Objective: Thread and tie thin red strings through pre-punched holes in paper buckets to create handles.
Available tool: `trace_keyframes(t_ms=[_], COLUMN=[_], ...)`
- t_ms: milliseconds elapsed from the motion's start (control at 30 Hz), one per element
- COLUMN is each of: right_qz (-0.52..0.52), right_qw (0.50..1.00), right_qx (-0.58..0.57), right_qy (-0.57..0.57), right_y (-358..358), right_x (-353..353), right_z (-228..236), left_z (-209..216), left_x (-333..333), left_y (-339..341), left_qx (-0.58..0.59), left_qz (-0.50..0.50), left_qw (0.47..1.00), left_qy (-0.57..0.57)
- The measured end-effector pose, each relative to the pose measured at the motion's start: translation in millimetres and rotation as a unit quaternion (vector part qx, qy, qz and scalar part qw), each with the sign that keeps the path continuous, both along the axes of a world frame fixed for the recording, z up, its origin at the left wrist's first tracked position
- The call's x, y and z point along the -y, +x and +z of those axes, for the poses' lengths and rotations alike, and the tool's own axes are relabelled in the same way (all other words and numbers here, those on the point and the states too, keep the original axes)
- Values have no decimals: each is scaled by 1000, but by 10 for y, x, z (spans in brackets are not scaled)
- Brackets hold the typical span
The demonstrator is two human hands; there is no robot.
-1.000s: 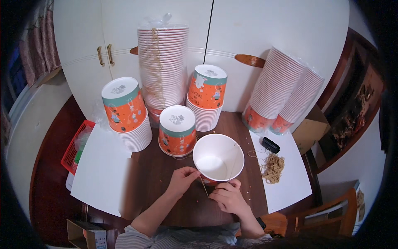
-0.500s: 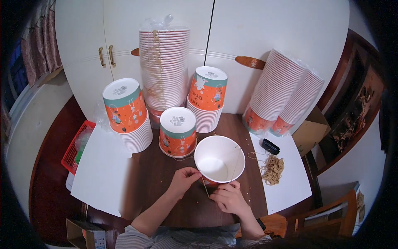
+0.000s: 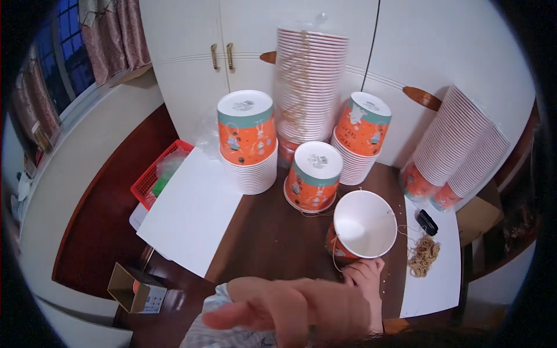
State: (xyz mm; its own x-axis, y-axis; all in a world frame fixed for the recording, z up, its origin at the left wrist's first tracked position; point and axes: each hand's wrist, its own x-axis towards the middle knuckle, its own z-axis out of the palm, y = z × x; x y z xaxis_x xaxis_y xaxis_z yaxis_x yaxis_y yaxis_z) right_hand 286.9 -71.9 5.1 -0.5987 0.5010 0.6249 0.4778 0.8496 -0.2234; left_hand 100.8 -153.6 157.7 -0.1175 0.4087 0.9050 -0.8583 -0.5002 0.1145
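Note:
A white-lined paper bucket (image 3: 365, 226) with an orange printed outside stands with its mouth tilted toward me. A thin tan string (image 3: 335, 255) hangs in a loop at its left side. My right hand (image 3: 364, 274) is closed against the bucket's near side, close to the string's lower end; what its fingers hold, if anything, is hidden. Large and blurred, my left hand (image 3: 290, 310) is raised near the camera, above my lap. Its thumb and fingers are apart, and nothing shows in them. An upturned orange-and-green bucket (image 3: 316, 177) stands just behind, string at its foot.
Upturned bucket stacks (image 3: 246, 139) stand at the back left, beside another stack (image 3: 361, 139). A tall bagged stack (image 3: 310, 81) rises behind; more bagged buckets (image 3: 449, 145) lean at the right. Tangled string (image 3: 425, 255) and a black object (image 3: 427, 222) lie on the right white board.
My left hand has left the string at the bucket and come up close to the camera. The right hand stays by the bucket. The view has turned left, shifting the scene rightward.

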Motion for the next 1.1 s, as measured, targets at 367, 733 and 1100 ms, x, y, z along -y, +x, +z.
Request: trace_keyframes(t_ms=[367, 733, 1100], right_qz=[-47, -75, 37], right_qw=[996, 994, 728], right_qx=[-49, 33, -564], right_qy=[51, 76, -388], right_y=[95, 175, -127], right_x=[-39, -288, -993], right_z=[50, 198, 613], left_z=[-22, -29, -354], left_x=[-3, -56, -489], left_y=[-125, -90, -853], left_qx=[-35, -65, -212], left_qz=[-13, -20, 374], left_qw=[999, 997, 887], left_qy=[20, 45, -169])
